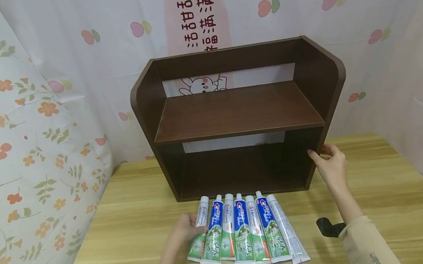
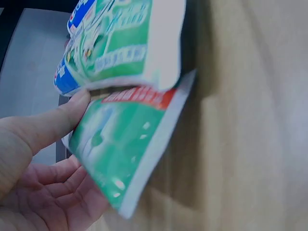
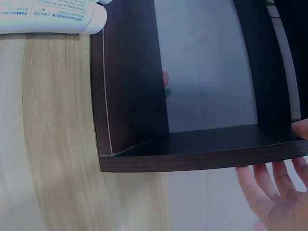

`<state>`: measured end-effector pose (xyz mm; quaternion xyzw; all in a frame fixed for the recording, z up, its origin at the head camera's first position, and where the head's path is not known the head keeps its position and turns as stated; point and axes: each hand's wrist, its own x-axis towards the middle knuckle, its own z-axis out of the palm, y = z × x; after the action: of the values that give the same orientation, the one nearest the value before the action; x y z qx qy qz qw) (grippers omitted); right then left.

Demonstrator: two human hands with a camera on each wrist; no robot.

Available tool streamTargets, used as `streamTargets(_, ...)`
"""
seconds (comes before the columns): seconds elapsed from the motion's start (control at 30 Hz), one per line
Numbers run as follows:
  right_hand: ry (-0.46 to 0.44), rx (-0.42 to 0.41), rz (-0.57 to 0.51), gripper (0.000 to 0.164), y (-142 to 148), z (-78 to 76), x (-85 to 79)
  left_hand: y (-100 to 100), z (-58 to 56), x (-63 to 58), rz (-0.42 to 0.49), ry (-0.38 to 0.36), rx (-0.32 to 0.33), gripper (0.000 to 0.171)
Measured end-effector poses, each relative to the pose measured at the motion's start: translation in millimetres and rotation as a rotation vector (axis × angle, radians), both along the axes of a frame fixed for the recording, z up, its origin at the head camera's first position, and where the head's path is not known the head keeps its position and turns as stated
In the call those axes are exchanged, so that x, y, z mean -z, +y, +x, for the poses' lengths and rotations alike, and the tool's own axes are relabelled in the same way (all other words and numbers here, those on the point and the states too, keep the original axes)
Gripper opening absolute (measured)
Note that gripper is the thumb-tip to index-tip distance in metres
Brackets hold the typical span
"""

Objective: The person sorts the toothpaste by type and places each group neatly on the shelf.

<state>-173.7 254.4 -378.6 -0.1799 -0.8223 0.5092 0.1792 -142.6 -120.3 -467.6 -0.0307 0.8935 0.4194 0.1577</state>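
Observation:
Several toothpaste tubes (image 1: 241, 231) lie side by side on the table, caps toward a dark brown two-tier shelf (image 1: 233, 112). At the left end of the row, my left hand (image 1: 183, 231) pinches the leftmost tube, a green and white toothpaste tube (image 2: 120, 134). The left wrist view has the thumb on its printed face and the fingers on its far side; its crimped end tilts away from the neighbouring blue and green tube (image 2: 120, 48). My right hand (image 1: 331, 166) grips the shelf's right side panel (image 3: 202, 162), thumb inside and fingers outside.
The wood-grain table (image 1: 120, 238) runs under everything. Behind the shelf hangs a printed curtain (image 1: 109, 65), and a floral cloth (image 1: 8, 136) covers the left side. The rightmost tube (image 1: 289, 230) lies with its text side up. Both shelf tiers face the tubes.

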Motion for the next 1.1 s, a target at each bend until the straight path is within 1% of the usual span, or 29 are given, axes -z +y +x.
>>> streamTargets(0.13,-0.039,-0.026,0.042,0.047,3,-1.1,-2.1,-1,-4.6,-3.5,-0.061,-0.031,0.05,0.023)
streamTargets(0.3,-0.091,-0.137,0.119,0.053,8,-3.8,-5.2,-2,-8.5,-10.5,-0.097,-0.068,0.115,0.02)
streamTargets(0.37,-0.109,-0.174,0.123,0.054,9,-5.2,-6.3,-2,-10.0,-13.0,-0.113,-0.083,0.135,0.021)
streamTargets(0.5,-0.125,-0.209,0.117,0.052,11,-7.3,-8.3,-3,-13.9,-16.5,-0.15,-0.112,0.16,0.022)
streamTargets(0.67,-0.112,-0.21,0.123,0.046,13,-8.5,-10.3,-5,-18.3,-22.3,-0.132,-0.138,0.175,0.02)
streamTargets(0.77,-0.116,-0.209,0.121,0.046,14,-8.9,-9.5,-7,-19.4,-23.0,-0.114,-0.155,0.169,0.019)
streamTargets(0.93,-0.118,-0.222,0.111,0.048,13,-9.8,-5.3,-13,-16.6,-20.7,-0.105,-0.18,0.126,0.02)
streamTargets(1.03,-0.115,-0.225,0.112,0.048,13,-9.8,-3.9,-16,-14.1,-20.8,-0.085,-0.19,0.118,0.021)
streamTargets(1.1,-0.117,-0.234,0.106,0.049,13,-9.8,-3.4,-17,-12.6,-22.8,-0.068,-0.192,0.13,0.02)
